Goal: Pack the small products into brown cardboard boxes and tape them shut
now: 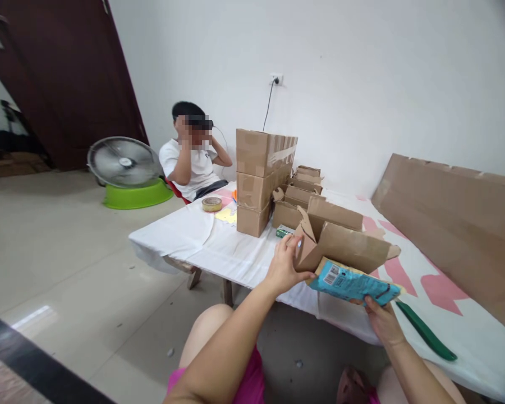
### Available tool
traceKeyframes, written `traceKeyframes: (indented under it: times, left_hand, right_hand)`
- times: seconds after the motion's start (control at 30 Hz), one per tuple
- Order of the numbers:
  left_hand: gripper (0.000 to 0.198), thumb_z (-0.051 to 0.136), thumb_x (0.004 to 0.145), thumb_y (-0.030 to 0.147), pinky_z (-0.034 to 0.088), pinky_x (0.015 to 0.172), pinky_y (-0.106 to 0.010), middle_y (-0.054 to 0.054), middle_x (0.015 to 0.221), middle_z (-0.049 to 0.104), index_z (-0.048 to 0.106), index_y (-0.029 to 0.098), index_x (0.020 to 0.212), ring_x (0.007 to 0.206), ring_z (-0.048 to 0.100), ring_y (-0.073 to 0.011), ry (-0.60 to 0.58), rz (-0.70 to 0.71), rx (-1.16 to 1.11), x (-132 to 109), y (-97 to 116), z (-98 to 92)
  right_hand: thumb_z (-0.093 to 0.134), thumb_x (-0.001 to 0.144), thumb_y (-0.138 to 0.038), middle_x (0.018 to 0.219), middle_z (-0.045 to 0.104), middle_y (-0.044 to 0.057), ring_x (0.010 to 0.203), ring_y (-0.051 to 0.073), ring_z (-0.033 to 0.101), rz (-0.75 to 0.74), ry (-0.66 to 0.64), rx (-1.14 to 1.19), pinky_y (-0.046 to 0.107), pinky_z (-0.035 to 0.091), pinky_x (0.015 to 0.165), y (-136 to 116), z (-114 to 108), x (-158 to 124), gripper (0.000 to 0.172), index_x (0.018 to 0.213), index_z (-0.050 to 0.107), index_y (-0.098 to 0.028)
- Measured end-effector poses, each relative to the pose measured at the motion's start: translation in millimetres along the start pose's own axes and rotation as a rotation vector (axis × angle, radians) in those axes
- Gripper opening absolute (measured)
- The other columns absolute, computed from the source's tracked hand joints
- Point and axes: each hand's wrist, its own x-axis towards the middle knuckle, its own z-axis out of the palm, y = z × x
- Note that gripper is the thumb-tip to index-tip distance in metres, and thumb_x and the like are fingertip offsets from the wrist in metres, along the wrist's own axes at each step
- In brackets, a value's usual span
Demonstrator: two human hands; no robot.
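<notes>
My right hand (382,320) grips the right end of a blue packet with a barcode label (349,283), thumb on its near face. The packet is tilted along the near side of an open cardboard box (356,244) whose flaps stand up. My left hand (284,264) holds the left side of this box, with its thumb reaching to the packet's left end. The inside of the box is mostly hidden from me. A small green carton (284,231) lies just beyond my left fingers. Right of the packet lies a long dark green object (427,331), its kind unclear.
Closed boxes (252,185) are stacked on the white-covered table (172,235), with more open boxes (297,196) behind. A tape roll (211,204) lies at the left. A large cardboard sheet (454,224) leans at the right. Across the table sits a person (197,163) near a fan (126,163).
</notes>
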Motion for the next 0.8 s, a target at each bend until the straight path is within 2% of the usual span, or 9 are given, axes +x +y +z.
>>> traceKeyframes:
  times: [0.07, 0.17, 0.23, 0.33, 0.43, 0.53, 0.63, 0.73, 0.8]
  left_hand:
    - [0.106, 0.085, 0.049, 0.042, 0.041, 0.100, -0.049, -0.014, 0.137, 0.040, 0.030, 0.023, 0.138, 0.124, 0.044, -0.0339, -0.076, -0.110, -0.073, 2.6, -5.7, -13.1]
    - [0.097, 0.085, 0.049, 0.040, 0.047, 0.091, -0.044, -0.013, 0.121, 0.055, 0.037, 0.016, 0.130, 0.107, 0.057, -0.0303, -0.213, -0.269, -0.176, 3.9, -19.6, -28.8]
    - [0.091, 0.085, 0.048, 0.036, 0.047, 0.092, -0.043, -0.012, 0.118, 0.057, 0.041, 0.014, 0.125, 0.107, 0.057, -0.0297, -0.211, -0.316, -0.188, 2.2, -28.7, -33.2]
    - [0.088, 0.084, 0.049, 0.030, 0.042, 0.099, -0.043, -0.012, 0.125, 0.054, 0.042, 0.014, 0.125, 0.117, 0.051, -0.0302, -0.154, -0.295, -0.157, -2.2, -36.5, -35.2]
    - [0.087, 0.081, 0.051, 0.023, 0.040, 0.102, -0.040, -0.010, 0.127, 0.054, 0.041, 0.016, 0.128, 0.121, 0.048, -0.0290, -0.131, -0.258, -0.122, -4.4, -36.4, -41.1]
    - [0.077, 0.076, 0.055, 0.019, 0.043, 0.098, -0.039, -0.010, 0.120, 0.058, 0.044, 0.015, 0.125, 0.114, 0.054, -0.0277, -0.133, -0.326, -0.028, -2.7, -33.4, -52.4]
    - [0.078, 0.077, 0.055, 0.024, 0.045, 0.093, -0.037, -0.010, 0.115, 0.060, 0.044, 0.013, 0.125, 0.107, 0.058, -0.0278, -0.161, -0.367, 0.093, -1.2, -31.7, -58.8]
    - [0.083, 0.081, 0.051, 0.028, 0.048, 0.086, -0.033, -0.009, 0.113, 0.063, 0.044, 0.016, 0.125, 0.103, 0.060, -0.0269, -0.248, -0.386, 0.174, -2.7, -32.0, -53.2]
    - [0.079, 0.080, 0.052, 0.028, 0.048, 0.081, -0.030, -0.007, 0.109, 0.066, 0.046, 0.019, 0.123, 0.099, 0.062, -0.0252, -0.318, -0.430, 0.242, -3.9, -33.2, -45.6]
  right_hand:
    - [0.079, 0.062, -0.036, 0.091, 0.074, 0.003, 0.089, 0.027, 0.067, 0.035, -0.050, -0.031, 0.048, 0.052, 0.085, 1.5, 1.6, -1.3, 0.030, 0.089, 0.071, -0.026]
    - [0.078, 0.063, -0.036, 0.092, 0.074, 0.006, 0.087, 0.030, 0.068, 0.125, -0.159, -0.075, 0.049, 0.055, 0.077, 1.6, 5.8, -5.6, 0.034, 0.094, 0.070, -0.024]
    - [0.079, 0.063, -0.034, 0.094, 0.073, 0.006, 0.085, 0.031, 0.068, 0.189, -0.229, -0.101, 0.050, 0.056, 0.075, 0.6, 9.7, -9.1, 0.041, 0.100, 0.067, -0.022]
    - [0.078, 0.064, -0.034, 0.096, 0.073, 0.008, 0.083, 0.032, 0.069, 0.244, -0.287, -0.137, 0.050, 0.056, 0.075, -0.3, 16.4, -13.6, 0.047, 0.107, 0.064, -0.020]
    - [0.075, 0.067, -0.039, 0.100, 0.072, 0.010, 0.089, 0.033, 0.068, 0.220, -0.310, -0.199, 0.049, 0.056, 0.079, 2.0, 23.0, -16.5, 0.048, 0.108, 0.063, -0.018]
    - [0.072, 0.070, -0.043, 0.110, 0.069, 0.011, 0.104, 0.033, 0.063, 0.158, -0.335, -0.289, 0.049, 0.053, 0.087, 8.4, 27.8, -18.1, 0.050, 0.112, 0.061, -0.018]
    - [0.071, 0.071, -0.043, 0.116, 0.067, 0.011, 0.107, 0.032, 0.062, 0.125, -0.368, -0.369, 0.050, 0.050, 0.092, 14.9, 30.3, -18.6, 0.053, 0.116, 0.056, -0.020]
    - [0.070, 0.072, -0.044, 0.111, 0.069, 0.011, 0.103, 0.031, 0.064, 0.085, -0.361, -0.440, 0.052, 0.048, 0.094, 15.6, 33.3, -19.1, 0.049, 0.114, 0.057, -0.020]
    - [0.069, 0.072, -0.045, 0.106, 0.071, 0.010, 0.099, 0.031, 0.066, 0.076, -0.371, -0.462, 0.051, 0.050, 0.091, 12.7, 36.5, -19.6, 0.049, 0.113, 0.058, -0.020]
